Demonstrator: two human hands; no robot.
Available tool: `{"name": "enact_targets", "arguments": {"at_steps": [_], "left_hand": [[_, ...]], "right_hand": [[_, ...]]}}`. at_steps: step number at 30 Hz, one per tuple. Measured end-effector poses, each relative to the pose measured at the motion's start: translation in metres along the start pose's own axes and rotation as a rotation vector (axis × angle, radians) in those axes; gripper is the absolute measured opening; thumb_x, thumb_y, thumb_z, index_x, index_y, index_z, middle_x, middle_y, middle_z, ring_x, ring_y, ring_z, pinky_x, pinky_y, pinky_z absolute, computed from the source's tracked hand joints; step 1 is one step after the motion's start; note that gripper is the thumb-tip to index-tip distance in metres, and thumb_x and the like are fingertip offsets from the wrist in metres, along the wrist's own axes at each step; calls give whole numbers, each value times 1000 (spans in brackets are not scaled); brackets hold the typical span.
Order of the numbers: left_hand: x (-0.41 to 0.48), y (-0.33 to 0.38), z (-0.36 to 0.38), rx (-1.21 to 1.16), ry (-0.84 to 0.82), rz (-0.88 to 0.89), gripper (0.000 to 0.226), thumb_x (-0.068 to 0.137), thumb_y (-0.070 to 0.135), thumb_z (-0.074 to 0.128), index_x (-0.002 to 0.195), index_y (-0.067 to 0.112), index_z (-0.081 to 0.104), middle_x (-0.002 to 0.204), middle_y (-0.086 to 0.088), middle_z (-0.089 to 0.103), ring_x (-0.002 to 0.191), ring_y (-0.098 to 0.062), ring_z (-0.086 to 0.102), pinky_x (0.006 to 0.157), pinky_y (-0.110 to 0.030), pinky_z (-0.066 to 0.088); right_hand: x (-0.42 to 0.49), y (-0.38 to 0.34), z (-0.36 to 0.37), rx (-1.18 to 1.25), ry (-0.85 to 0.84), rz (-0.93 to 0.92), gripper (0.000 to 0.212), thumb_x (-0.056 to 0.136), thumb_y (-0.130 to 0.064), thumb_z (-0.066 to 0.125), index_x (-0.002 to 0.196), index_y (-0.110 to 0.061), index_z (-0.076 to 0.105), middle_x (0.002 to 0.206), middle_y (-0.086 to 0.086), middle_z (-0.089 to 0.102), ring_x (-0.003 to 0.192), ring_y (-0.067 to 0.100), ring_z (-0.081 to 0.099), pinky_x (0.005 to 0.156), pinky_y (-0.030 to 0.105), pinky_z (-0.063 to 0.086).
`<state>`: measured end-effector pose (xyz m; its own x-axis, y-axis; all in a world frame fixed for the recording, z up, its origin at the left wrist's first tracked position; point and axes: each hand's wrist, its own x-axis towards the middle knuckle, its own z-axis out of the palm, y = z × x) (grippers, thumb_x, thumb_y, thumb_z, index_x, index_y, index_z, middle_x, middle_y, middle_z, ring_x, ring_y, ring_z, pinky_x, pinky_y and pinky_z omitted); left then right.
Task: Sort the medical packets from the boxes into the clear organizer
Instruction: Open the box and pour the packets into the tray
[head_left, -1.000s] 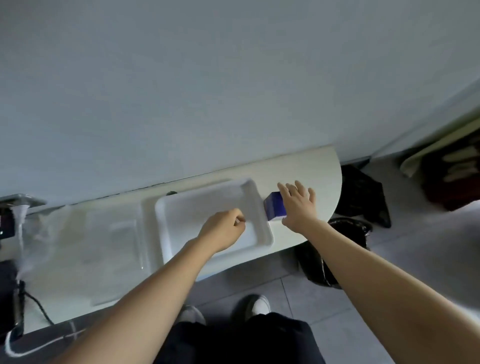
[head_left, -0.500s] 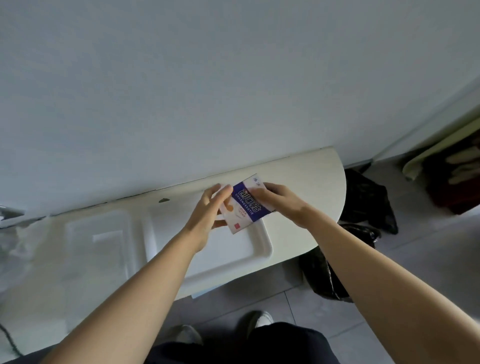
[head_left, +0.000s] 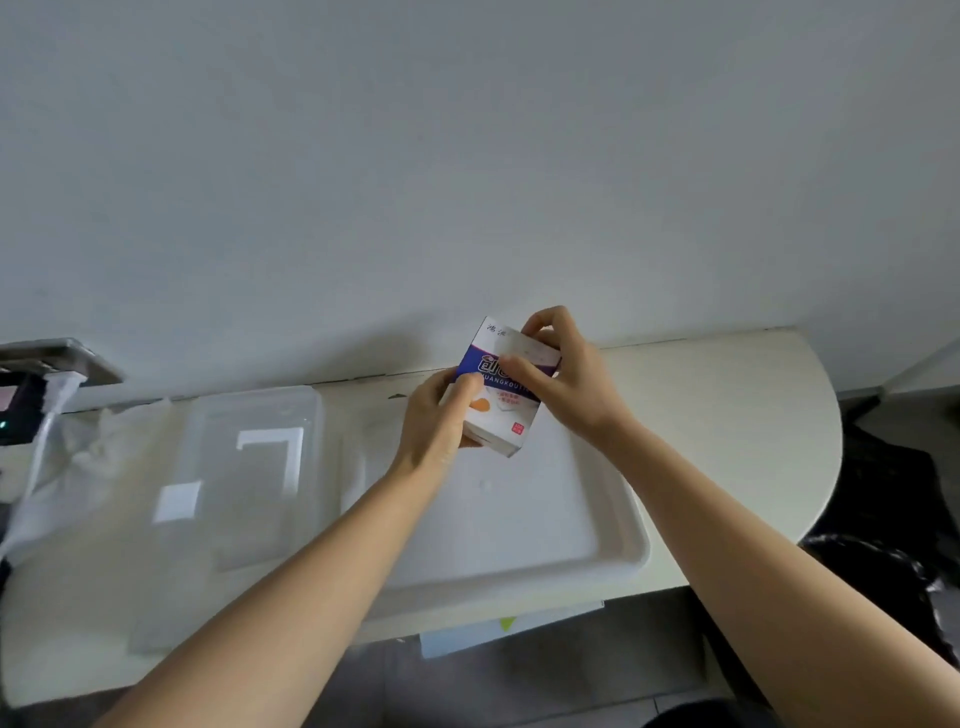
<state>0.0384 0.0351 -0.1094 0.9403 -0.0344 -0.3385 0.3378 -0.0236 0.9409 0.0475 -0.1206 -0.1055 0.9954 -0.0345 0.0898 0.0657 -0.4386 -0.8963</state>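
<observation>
My fingers (head_left: 543, 319) hold the bandage box (head_left: 501, 410); beneath them, the white tray (head_left: 638, 551) offers its open floor; leftward, clear organizer (head_left: 317, 415) walls; behind, the wall (head_left: 467, 156) bars passage.

On its blue band, the small white and blue cardboard box (head_left: 503, 415) has white capitals reading "UANGKOUTI". The left hand (head_left: 436, 421) and right hand (head_left: 563, 376) cover the word's ends. Small Chinese characters at the top corner and a red stamp below are too small to read.

The place is a plain indoor room with a simple work corner. A white table (head_left: 727, 415) with a rounded end stands against a bare pale wall (head_left: 467, 156). On the table lie a white tray (head_left: 597, 551) and a clear organizer (head_left: 249, 467). The floor (head_left: 519, 691) is grey tile, and black bags (head_left: 893, 467) sit beside the table.
</observation>
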Motion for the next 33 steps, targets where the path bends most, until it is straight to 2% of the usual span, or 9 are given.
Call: {"name": "enact_targets", "arguments": {"at_steps": [3, 7, 9, 14, 17, 19, 23, 28, 33], "left_hand": [[-1, -7, -1, 11, -19, 29, 16, 76, 34, 59, 81, 20, 65, 63, 9, 65, 63, -11, 65, 61, -32, 58], [-10, -7, -3, 38, 9, 66, 27, 66, 38, 60, 84, 20, 68, 71, 3, 71, 70, -15, 68, 64, -35, 59], [-15, -6, -3, 56, 29, 67, 32, 63, 39, 62, 85, 17, 69, 81, -6, 73, 77, -21, 69, 66, -38, 59], [-37, -9, -4, 50, 22, 14, 47, 61, 42, 66, 97, 11, 66, 94, -11, 71, 81, -22, 69, 66, -37, 61], [-46, -11, -5, 96, 24, 11, 55, 60, 45, 64, 103, 11, 66, 90, -7, 72, 78, -20, 69, 66, -38, 61], [-52, -13, -7, 139, 22, 10, 57, 60, 46, 64, 104, 10, 66, 88, -4, 73, 77, -19, 68, 66, -38, 61], [-57, -21, -15, 148, 14, 2, 36, 80, 35, 65, 105, 8, 64, 80, -1, 73, 73, -16, 66, 71, -40, 59], [-63, -22, -15, 176, 27, 42, 52, 60, 45, 66, 105, 17, 61, 92, -7, 70, 83, -21, 69, 70, -39, 60], [-67, -26, -8, 136, 86, 45, 57, 57, 46, 68, 105, 19, 57, 92, -3, 66, 84, -21, 68, 70, -41, 60]], "right_hand": [[-3, 7, 4, 9, 37, -71, 27, 87, -33, 65, 101, -20, 46, 87, -1, 67, 74, 14, 65, 61, 41, 55], [-10, 9, 7, -79, 170, -219, 22, 86, -28, 68, 104, -20, 57, 106, -9, 64, 90, 6, 62, 71, 24, 51], [-13, 8, 6, -125, 206, -292, 12, 85, -22, 69, 95, -18, 65, 104, -7, 65, 88, 5, 60, 70, 19, 47], [-32, 0, 0, -293, 239, -402, 12, 88, -24, 64, 86, -13, 67, 100, -2, 66, 80, 18, 63, 65, 33, 51], [-40, -6, -2, -472, 130, -347, 19, 95, -24, 52, 92, -7, 61, 100, 4, 60, 77, 24, 59, 64, 39, 47], [-44, -10, -3, -458, 70, -260, 17, 98, -20, 47, 91, -7, 57, 97, 6, 57, 79, 26, 57, 67, 39, 46], [-47, -11, -11, 63, 182, 43, 11, 99, -15, 44, 92, -9, 50, 91, 6, 62, 79, 24, 64, 70, 41, 52], [-61, -6, -1, -81, 81, -62, 27, 82, -43, 69, 95, -21, 60, 106, -8, 60, 98, 6, 59, 80, 24, 50], [-62, -5, 12, -70, 189, -79, 14, 82, -30, 72, 76, -19, 67, 94, -4, 69, 85, 14, 64, 76, 34, 54]]}}
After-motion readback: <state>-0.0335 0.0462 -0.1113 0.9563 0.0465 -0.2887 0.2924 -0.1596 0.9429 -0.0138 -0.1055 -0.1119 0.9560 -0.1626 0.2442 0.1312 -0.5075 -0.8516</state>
